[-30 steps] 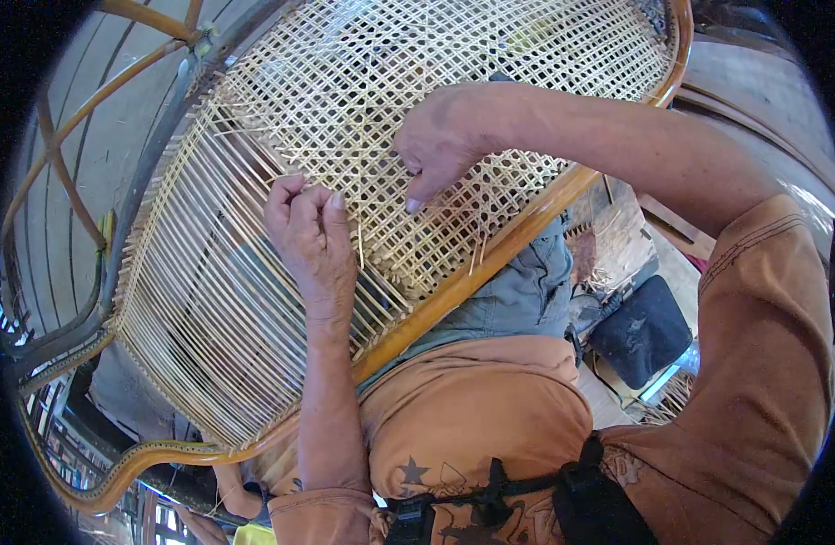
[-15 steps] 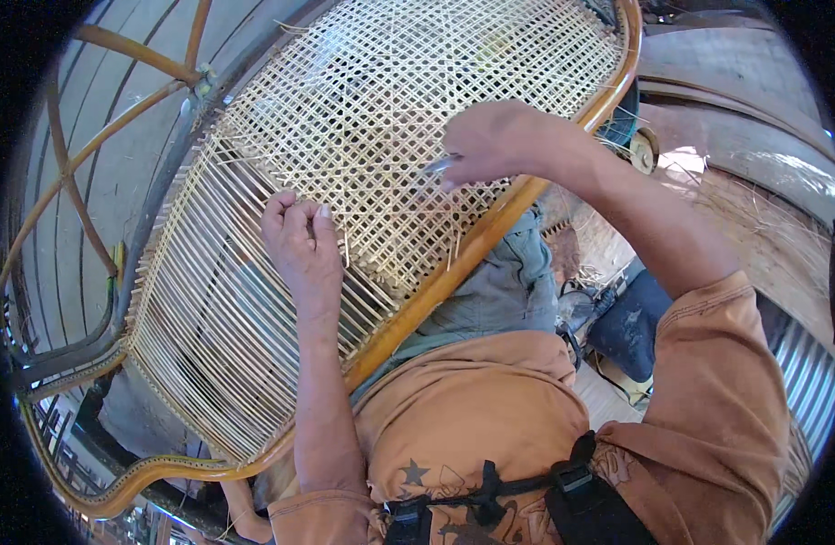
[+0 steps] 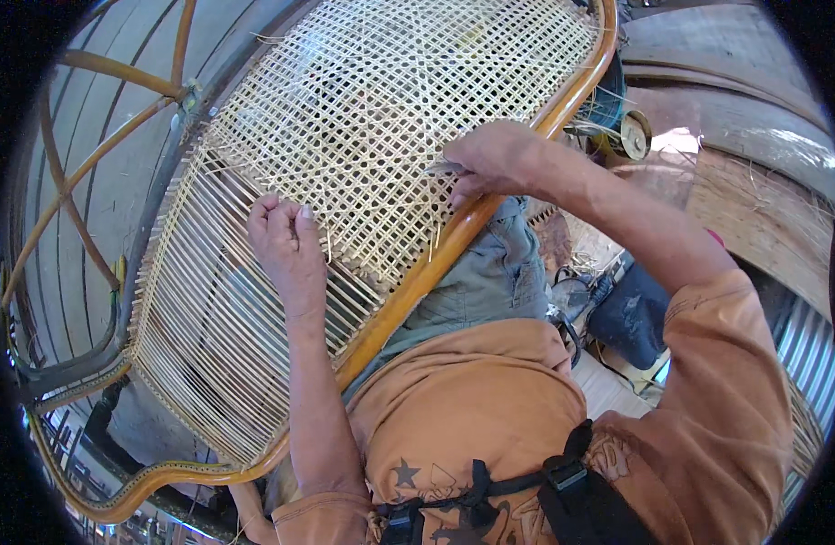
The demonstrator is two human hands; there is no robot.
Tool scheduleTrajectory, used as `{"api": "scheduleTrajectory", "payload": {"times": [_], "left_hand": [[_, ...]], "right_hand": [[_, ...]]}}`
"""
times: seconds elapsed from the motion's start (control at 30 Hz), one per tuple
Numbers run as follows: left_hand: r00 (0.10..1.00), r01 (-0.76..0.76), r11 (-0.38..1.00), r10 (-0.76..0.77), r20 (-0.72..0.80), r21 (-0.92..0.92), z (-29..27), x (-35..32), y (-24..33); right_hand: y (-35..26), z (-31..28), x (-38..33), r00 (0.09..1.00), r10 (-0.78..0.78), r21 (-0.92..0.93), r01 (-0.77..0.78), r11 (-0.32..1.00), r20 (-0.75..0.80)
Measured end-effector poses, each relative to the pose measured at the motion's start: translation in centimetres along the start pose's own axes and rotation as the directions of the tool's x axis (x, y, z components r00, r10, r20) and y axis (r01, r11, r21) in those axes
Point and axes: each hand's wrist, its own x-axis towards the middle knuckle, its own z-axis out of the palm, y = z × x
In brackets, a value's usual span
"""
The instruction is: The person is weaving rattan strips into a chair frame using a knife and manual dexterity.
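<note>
Cane webbing (image 3: 363,127) underlies a grey tool (image 3: 447,167) pinched in the right hand (image 3: 490,156) by the frame's near edge (image 3: 454,241); what the left hand (image 3: 286,243) grips, I cannot tell.

The left hand (image 3: 286,241), fingers curled, lies where the open lattice of a pale woven cane panel (image 3: 372,118) meets bare parallel strands (image 3: 218,300). The right hand (image 3: 490,159) grips a small greyish object (image 3: 443,168), its kind unclear, beside the glossy brown frame (image 3: 436,263). An orange shirt (image 3: 472,391) shows below.
</note>
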Motion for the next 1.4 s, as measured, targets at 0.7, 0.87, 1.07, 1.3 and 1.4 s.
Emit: {"api": "scheduleTrajectory", "payload": {"times": [0.7, 0.87, 1.07, 1.3, 1.4], "left_hand": [[0.998, -0.061, 0.972, 0.058, 0.019, 0.227, -0.6, 1.1, 0.3], [0.989, -0.072, 0.974, 0.043, 0.140, 0.213, -1.7, 1.8, 0.5], [0.992, -0.012, 0.992, -0.005, 0.129, 0.126, -0.8, 1.3, 0.6], [0.998, 0.033, 0.995, -0.038, 0.043, 0.096, 0.1, 0.8, 0.3], [0.998, -0.001, 0.994, -0.005, 0.059, 0.108, 0.0, 0.8, -0.3]], "right_hand": [[-10.3, -1.4, 9.6, 0.962, -0.252, -0.058, 0.247, 0.967, -0.104], [-9.8, -1.3, 10.5, 0.949, -0.279, -0.075, 0.271, 0.960, -0.147], [-9.4, -1.3, 10.3, 0.943, -0.289, -0.071, 0.280, 0.957, -0.164], [-9.0, 0.2, 9.6, 0.921, -0.252, 0.002, 0.264, 0.964, -0.296], [-9.1, 0.5, 9.8, 0.918, -0.253, 0.018, 0.272, 0.962, -0.306]]}}
